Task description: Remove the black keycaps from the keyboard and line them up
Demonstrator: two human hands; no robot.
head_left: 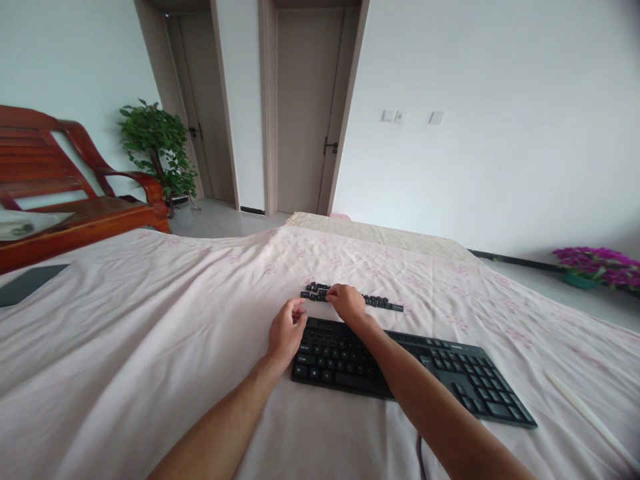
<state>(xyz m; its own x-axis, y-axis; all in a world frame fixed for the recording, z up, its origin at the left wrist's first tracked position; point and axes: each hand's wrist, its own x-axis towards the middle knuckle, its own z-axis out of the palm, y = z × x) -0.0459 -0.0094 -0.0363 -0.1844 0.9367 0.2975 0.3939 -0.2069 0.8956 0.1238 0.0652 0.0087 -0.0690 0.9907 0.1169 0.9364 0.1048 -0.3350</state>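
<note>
A black computer keyboard (350, 381) lies on the pale pink cloth, with some keycaps off its upper left rows. Beyond it, loose black keycaps (383, 302) lie in uneven rows. My right hand (346, 301) reaches across the keyboard to these rows, its thumb and fingertips pinched down at a keycap (321, 295), partly hidden by the fingers. Beside the keyboard's upper left corner is my left hand (287, 333), loosely curled, with thumb and forefinger a little apart. I see nothing held in it.
A thin whitish strip (583, 408) lies on the cloth (200, 320) at the right, and a dark flat object (31, 285) at the far left. The keyboard's cable (421, 457) runs toward me. A wooden bench (100, 207) and a plant (157, 143) stand behind.
</note>
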